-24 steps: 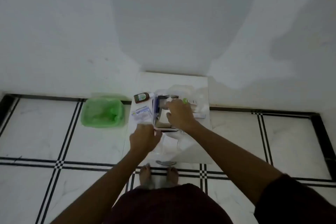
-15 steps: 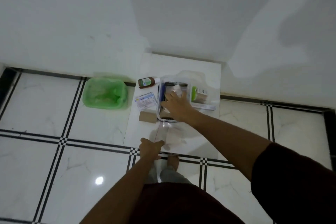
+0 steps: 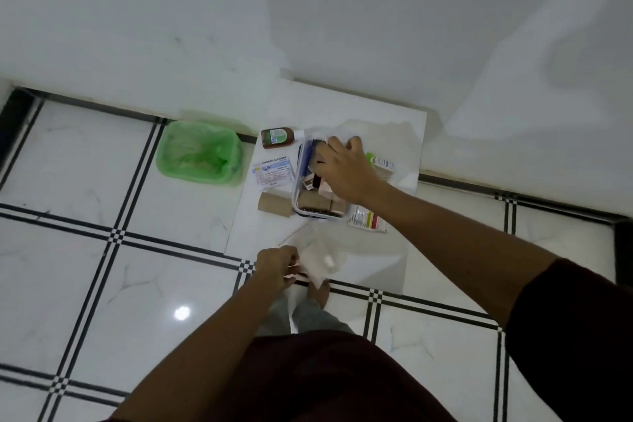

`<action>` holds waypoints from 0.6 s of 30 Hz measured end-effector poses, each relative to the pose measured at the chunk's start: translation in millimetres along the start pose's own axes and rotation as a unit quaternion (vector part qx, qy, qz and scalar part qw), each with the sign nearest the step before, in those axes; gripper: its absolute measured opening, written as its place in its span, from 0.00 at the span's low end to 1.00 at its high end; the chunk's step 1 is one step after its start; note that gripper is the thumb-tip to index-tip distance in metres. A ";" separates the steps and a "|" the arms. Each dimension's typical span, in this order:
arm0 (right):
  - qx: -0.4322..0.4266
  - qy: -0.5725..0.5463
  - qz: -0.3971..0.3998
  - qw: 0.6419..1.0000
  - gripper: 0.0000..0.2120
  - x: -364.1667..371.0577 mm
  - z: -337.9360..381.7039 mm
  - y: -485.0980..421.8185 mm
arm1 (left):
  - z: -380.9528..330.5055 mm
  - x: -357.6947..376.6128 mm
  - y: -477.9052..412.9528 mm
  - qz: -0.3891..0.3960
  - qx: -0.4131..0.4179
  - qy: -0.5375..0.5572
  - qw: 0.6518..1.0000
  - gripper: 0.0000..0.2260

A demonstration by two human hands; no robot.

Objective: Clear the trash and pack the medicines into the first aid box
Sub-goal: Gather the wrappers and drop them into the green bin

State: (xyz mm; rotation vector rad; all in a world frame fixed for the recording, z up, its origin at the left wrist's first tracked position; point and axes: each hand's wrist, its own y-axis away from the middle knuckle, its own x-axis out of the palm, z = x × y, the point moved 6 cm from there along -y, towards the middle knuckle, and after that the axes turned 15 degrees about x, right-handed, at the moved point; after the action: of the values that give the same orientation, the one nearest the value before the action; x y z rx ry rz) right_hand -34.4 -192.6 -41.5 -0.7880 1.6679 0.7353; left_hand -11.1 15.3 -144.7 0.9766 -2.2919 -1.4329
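A: What could go wrong, reading from the left?

B: The green bin (image 3: 199, 157) stands on the floor well apart from the left hand (image 3: 276, 266), which is pinched shut on a crumpled clear wrapper (image 3: 317, 267) at the near edge of the bench (image 3: 383, 113). Light plastic tossed that far could drift and land on the tiles.

A: And further right?

B: The brown bottle (image 3: 279, 138), a leaflet packet (image 3: 274, 173) and a cardboard roll (image 3: 275, 205) lie just beside the first aid box (image 3: 297, 197), still unpacked. The right hand (image 3: 346, 169) reaches palm-down into the box, arm extended; whether it grips anything I cannot tell. A careless pull might drag the box against the bottle.
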 end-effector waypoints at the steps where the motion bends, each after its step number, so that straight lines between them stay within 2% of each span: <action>1: 0.010 -0.010 -0.013 1.000 0.09 -8.0 -3.3 -0.4 | -5.3 -4.5 5.3 0.003 0.004 0.006 1.000 0.03; 5: 0.069 -0.032 -0.022 0.997 0.04 -45.0 -19.9 -2.9 | -26.1 -24.8 26.7 0.024 0.032 0.031 0.999 0.03; 7: 0.140 -0.068 0.011 0.988 0.05 -60.0 -31.6 -1.3 | -36.2 -34.6 36.5 0.050 0.049 0.062 0.996 0.05; 9: 0.226 -0.165 0.015 0.960 0.05 -74.5 -43.0 1.6 | -46.3 -49.4 42.8 0.054 0.068 0.106 0.991 0.08; 11: 0.315 -0.305 0.042 0.898 0.04 -79.2 -52.8 5.7 | -56.4 -64.1 47.0 0.047 0.078 0.147 0.985 0.10; 14: 0.382 -0.482 0.085 0.784 0.01 -74.0 -38.7 -3.5 | -73.5 -94.8 50.6 0.020 0.106 0.199 0.974 0.09; 17: 0.425 -0.620 0.153 0.642 0.10 -52.6 -1.0 -21.3 | -91.7 -129.9 33.6 -0.042 0.128 0.241 0.961 0.06; 18: 0.426 -0.639 0.179 0.615 0.12 -44.9 15.0 -29.9 | -98.3 -142.4 24.0 -0.071 0.130 0.251 0.957 0.05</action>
State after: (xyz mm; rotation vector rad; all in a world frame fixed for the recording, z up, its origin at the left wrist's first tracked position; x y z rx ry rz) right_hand 6.4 -192.4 -3.1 0.7363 0.5751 0.4195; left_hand 137.8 48.8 -59.6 1.4167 -2.0798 -0.8048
